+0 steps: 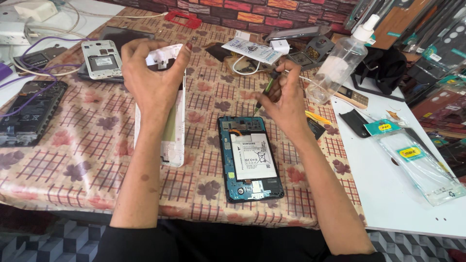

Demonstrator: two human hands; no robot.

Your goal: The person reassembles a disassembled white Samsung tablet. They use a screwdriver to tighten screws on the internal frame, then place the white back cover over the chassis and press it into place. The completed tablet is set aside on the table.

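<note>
Two hands over a patterned counter, left hand gripping a white tablet back cover and hiding its top, right hand pinching a green-handled screwdriver, tip unclear, opened tablet below showing its battery, spray bottle beyond, dismantled phones far left.

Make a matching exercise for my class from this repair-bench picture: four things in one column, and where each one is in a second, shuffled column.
Things:
1. white back cover
2. screwdriver
3. opened tablet
4. clear spray bottle

Places:
A. lying flat on the patterned cloth, battery showing
B. held at its top edge by the left hand
C. leaning at the white board's edge, past the right hand
D. pinched in the right hand

Pairs: 1-B, 2-D, 3-A, 4-C
</note>
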